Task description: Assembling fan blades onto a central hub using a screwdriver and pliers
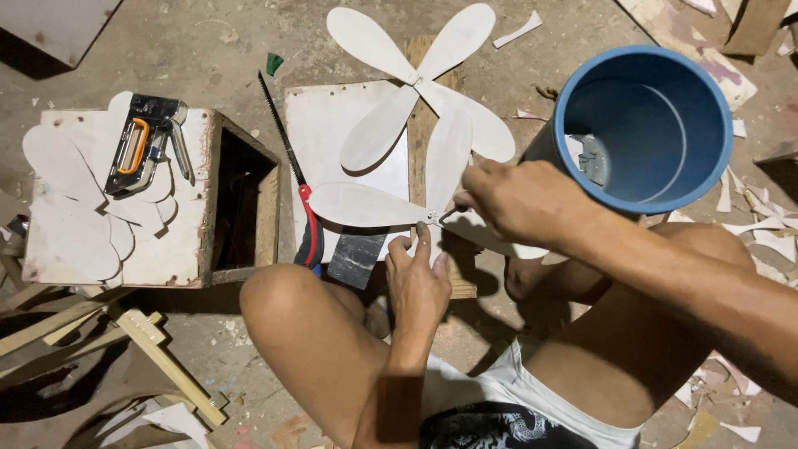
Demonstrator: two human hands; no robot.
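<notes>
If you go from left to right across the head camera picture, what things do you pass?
Staple gun → open wooden box → saw → left hand → right hand → blue bucket.

I sit on a dusty concrete floor (191, 50); a wooden box (241, 199), blue bucket (644, 125), white board (332, 133), timber sticks (100, 320) and offcuts (748, 224) lie on it.

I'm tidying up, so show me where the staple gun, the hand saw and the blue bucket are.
staple gun (148, 143), head view, on its metal body.
hand saw (283, 141), head view, midway along the blade.
blue bucket (715, 170), head view, on the rim's right side.
</notes>
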